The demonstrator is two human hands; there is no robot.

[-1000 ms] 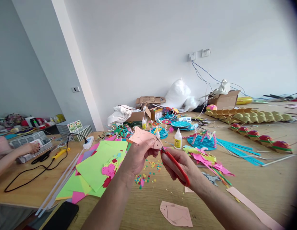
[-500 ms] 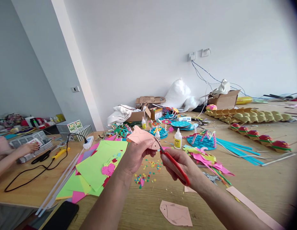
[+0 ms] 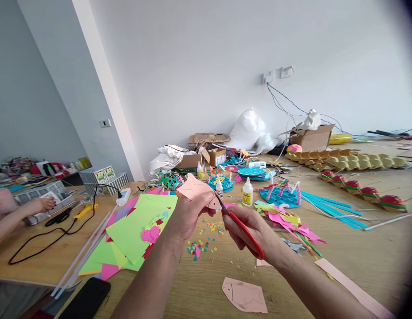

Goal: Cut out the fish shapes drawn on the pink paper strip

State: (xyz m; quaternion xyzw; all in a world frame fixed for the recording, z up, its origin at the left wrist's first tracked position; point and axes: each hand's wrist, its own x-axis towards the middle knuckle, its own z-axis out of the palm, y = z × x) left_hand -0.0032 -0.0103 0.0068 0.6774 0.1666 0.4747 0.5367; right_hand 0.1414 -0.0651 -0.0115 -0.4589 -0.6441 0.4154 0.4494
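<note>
Between thumb and fingers, my left hand (image 3: 192, 215) pinches a pink paper fish (image 3: 193, 187) with a drawn outline and a dark eye dot. My right hand (image 3: 250, 228) grips red-handled scissors (image 3: 247, 237), whose blades meet the fish's edge near its head. How far the blades are apart is hard to see. A second pink paper piece (image 3: 245, 296) with a fish drawn on it lies on the table below my hands. Small coloured paper dots (image 3: 201, 248) are scattered under the fish.
Green paper sheets (image 3: 139, 226) lie to the left, with a black phone (image 3: 88, 299) near the front edge. Glue bottles (image 3: 247, 193) stand behind my hands. Blue strips (image 3: 335, 208) and painted egg-carton pieces (image 3: 362, 190) lie right. Another person's hand (image 3: 42, 205) is at far left.
The view has shifted very slightly. Both hands, the pink fish and the scissors keep nearly the same positions, with the blades still at the fish's edge.
</note>
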